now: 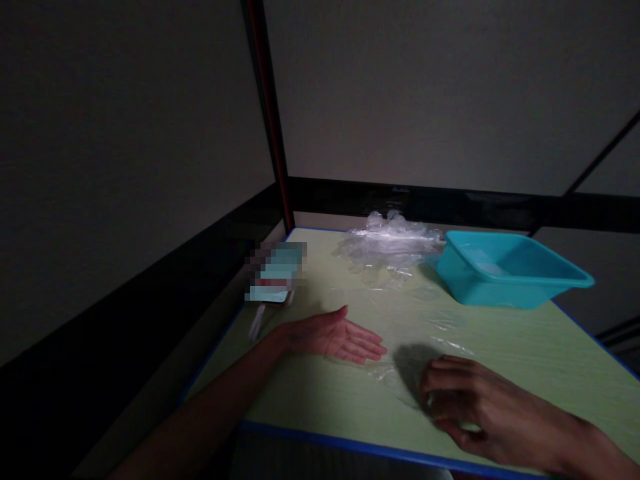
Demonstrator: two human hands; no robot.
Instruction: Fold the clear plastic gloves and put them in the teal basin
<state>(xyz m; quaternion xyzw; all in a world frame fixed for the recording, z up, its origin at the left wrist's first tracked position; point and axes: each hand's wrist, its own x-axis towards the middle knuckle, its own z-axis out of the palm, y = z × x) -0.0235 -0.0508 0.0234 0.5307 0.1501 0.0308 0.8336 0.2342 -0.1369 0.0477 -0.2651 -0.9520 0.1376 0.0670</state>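
My left hand [345, 340] lies palm up over the table, its fingers stretched out flat and nothing on the palm. A thin clear plastic sheet [385, 377], perhaps a disposable glove, is spread flat beside and partly under its fingers. To the right, my right hand [475, 407] hovers low over the near part of the table, casting a shadow. Its fingers are loosely bent, with a gap between thumb and fingers, and I see nothing held. More clear film [445, 320] lies flat beyond the hands; its outline is faint.
Toward the back, a pile of clear disposable plastic gloves [395, 240] sits on the pale green table [310, 393], which has a blue edge. A turquoise plastic basin [500, 293] stands at the right. On the left is a blurred-out, phone-like object [275, 293]. Walls close in behind and left.
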